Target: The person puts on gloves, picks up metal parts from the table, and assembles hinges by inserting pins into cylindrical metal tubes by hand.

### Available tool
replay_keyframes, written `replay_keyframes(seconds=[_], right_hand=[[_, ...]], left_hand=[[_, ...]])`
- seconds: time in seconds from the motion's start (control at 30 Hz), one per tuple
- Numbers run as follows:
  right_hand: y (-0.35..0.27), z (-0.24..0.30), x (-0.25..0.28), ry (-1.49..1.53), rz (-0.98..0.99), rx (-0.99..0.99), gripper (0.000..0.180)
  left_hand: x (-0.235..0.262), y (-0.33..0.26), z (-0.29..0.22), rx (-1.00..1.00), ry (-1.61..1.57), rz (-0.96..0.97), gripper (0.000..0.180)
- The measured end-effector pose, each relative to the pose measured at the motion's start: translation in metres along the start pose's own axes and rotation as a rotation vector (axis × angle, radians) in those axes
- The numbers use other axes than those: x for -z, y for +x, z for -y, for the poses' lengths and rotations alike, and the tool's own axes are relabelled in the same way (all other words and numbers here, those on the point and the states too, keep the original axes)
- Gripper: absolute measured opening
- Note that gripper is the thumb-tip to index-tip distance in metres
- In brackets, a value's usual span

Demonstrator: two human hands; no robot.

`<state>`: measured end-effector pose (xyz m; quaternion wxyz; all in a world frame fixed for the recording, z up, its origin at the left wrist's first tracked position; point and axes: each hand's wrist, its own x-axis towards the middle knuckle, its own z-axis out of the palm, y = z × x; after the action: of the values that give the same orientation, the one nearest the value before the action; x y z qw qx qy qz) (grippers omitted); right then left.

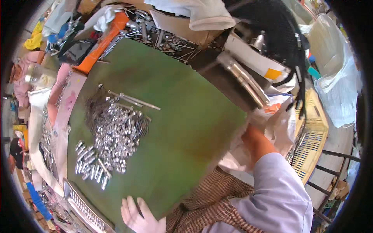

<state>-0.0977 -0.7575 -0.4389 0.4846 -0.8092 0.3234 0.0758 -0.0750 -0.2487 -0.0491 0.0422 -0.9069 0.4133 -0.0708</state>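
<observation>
In the head view, the left hand [140, 217], in a pale glove, is at the near edge of the green desk [186, 116], its grip loose and empty, with the fingers a little apart. The right hand [250, 136] reaches past the desk's right edge toward a white plastic bag [278, 130]; most of it is hidden, so I cannot tell whether its grip is apart, together or clamped on something.

Small shiny metal pieces [116, 134] lie heaped on the left part of the desk, away from both hands. Larger metal cylinders [87, 157] lie side by side at the heap's near left, and long metal rods [136, 101] lie at its far side. A metal tray [86, 207] with rows of small parts stands along the near left edge. An orange bar [105, 42] slants by the far left corner. Beyond the bag stands a yellow crate [311, 149].
</observation>
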Motion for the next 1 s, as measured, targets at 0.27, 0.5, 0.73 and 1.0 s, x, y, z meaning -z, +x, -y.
replay_keyframes(seconds=[0.27, 0.5, 0.73, 1.0], right_hand=[[-0.112, 0.006, 0.011, -0.053, 0.012, -0.067, 0.040], [-0.161, 0.031, 0.035, -0.100, -0.029, -0.051, 0.040], [-0.200, 0.076, 0.047, -0.032, -0.159, -0.118, 0.027], [-0.285, 0.164, 0.053, 0.492, -0.165, -0.362, 0.015]], left_hand=[[-0.007, -0.012, 0.005, 0.062, -0.020, -0.017, 0.066], [-0.006, -0.013, 0.007, -0.002, -0.129, -0.146, 0.067], [-0.006, -0.026, 0.015, -0.003, -0.182, -0.197, 0.078], [-0.011, -0.025, 0.014, -0.024, -0.186, -0.222, 0.082]])
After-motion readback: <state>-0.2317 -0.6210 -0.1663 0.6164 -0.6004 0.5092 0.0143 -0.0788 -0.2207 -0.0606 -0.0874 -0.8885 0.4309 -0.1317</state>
